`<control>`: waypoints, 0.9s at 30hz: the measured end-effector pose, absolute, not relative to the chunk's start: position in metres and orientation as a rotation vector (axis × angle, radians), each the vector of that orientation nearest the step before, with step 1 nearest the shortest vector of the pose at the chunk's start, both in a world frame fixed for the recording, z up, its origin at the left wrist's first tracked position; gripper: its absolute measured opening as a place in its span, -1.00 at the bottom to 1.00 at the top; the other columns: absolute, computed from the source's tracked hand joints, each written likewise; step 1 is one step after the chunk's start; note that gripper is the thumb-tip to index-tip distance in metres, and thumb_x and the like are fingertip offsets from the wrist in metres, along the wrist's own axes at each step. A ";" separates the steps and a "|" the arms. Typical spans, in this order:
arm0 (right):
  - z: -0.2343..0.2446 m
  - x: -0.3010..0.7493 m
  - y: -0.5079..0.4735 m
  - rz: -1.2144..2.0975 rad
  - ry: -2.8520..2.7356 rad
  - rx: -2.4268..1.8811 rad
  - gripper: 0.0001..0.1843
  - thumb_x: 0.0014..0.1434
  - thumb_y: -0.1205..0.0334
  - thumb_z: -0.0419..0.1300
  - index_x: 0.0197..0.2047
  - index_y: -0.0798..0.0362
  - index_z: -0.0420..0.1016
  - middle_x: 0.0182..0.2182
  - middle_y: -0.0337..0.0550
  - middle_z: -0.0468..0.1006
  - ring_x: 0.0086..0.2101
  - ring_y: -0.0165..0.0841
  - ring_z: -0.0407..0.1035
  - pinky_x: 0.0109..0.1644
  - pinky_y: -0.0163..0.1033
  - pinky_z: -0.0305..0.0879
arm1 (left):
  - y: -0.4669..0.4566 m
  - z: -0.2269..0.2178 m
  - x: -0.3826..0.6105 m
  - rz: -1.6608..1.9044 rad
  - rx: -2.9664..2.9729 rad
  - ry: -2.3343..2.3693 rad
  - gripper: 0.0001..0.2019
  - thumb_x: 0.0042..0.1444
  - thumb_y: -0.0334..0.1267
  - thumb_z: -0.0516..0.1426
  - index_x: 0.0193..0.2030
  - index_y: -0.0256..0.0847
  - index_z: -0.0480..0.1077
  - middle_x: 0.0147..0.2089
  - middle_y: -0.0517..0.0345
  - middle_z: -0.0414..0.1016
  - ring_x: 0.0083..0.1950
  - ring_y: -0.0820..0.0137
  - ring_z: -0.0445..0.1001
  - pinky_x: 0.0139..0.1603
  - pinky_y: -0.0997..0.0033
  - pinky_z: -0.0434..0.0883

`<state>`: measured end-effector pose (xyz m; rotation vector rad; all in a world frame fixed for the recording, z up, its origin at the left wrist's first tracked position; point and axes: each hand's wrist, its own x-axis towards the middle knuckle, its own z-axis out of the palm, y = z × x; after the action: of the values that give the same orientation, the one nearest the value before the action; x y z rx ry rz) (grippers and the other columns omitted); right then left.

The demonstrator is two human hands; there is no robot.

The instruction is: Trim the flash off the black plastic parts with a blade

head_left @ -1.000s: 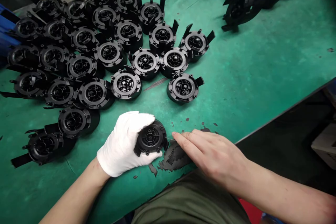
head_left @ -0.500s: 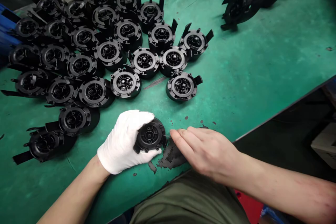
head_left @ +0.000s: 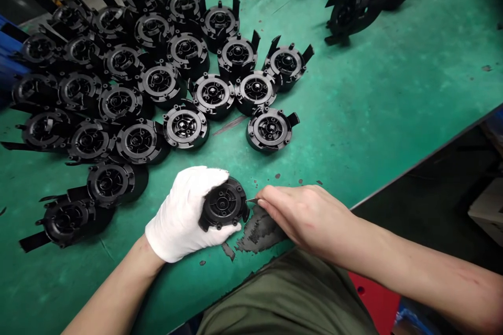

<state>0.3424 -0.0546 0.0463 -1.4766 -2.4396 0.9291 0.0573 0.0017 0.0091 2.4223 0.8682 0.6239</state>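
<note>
My left hand (head_left: 186, 214), in a white glove, is wrapped round a round black plastic housing (head_left: 223, 202) whose ribbed end faces up at me. My right hand (head_left: 304, 217) is bare, with its fingers pinched on a small thin blade (head_left: 252, 200). The pointed tip of that blade is at the right rim of the housing; whether it touches cannot be made out. The rest of the blade is hidden in my fingers. Just ahead of my hands, a similar black housing (head_left: 270, 128) stands upright with a tab sticking out at its right.
Several like housings (head_left: 159, 82) crowd the left of the green table (head_left: 353, 110), many with upright tabs. More black parts (head_left: 356, 8) stand at the back right, one on its side. A dark worn patch (head_left: 261, 230) lies under my right hand. The table edge runs along the right.
My right hand has turned slightly, and the blade between its fingers now shows more clearly at the housing's rim. The left hand keeps its hold. The view has shifted a little.
</note>
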 end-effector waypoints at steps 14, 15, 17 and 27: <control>0.058 0.341 -0.043 1.216 -1.991 -1.421 -0.78 0.63 0.17 0.02 0.06 -0.01 0.49 -0.27 -0.23 0.63 -0.35 -0.40 0.50 -0.26 -0.30 0.34 | 0.000 0.004 0.058 0.934 2.382 0.803 -0.18 0.12 -0.24 0.49 0.42 -0.03 0.20 0.21 -0.10 0.57 0.23 0.03 0.62 0.27 -0.10 0.60; 0.058 0.338 -0.045 1.214 -1.932 -1.449 -0.80 0.62 0.19 0.04 0.09 -0.02 0.49 -0.24 -0.22 0.66 -0.32 -0.40 0.53 -0.24 -0.30 0.37 | 0.000 0.003 0.060 1.008 2.371 0.808 -0.22 0.12 -0.32 0.47 0.39 0.02 0.22 0.16 -0.02 0.59 0.22 0.05 0.64 0.27 -0.12 0.61; 0.056 0.332 -0.051 1.213 -1.861 -1.469 -0.81 0.60 0.16 0.09 0.15 -0.03 0.49 -0.18 -0.20 0.69 -0.28 -0.38 0.55 -0.20 -0.30 0.41 | -0.001 0.002 0.064 1.111 2.347 0.798 -0.29 0.10 -0.43 0.43 0.30 0.06 0.25 0.07 0.09 0.59 0.17 0.09 0.65 0.26 -0.14 0.62; 0.035 0.303 -0.062 0.953 -1.972 -1.344 -0.83 0.54 0.27 0.15 -0.18 -0.03 0.34 -0.35 -0.29 0.50 -0.41 -0.45 0.34 -0.34 -0.32 0.24 | -0.004 0.009 0.056 1.063 2.151 0.680 -0.32 0.11 0.26 0.46 0.16 0.04 0.27 0.15 -0.02 0.31 0.31 -0.05 0.50 0.25 -0.25 0.61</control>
<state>0.3031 -0.0621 0.0353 -1.3438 -1.9720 0.9528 0.0564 -0.0040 0.0092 2.1514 0.6801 1.0626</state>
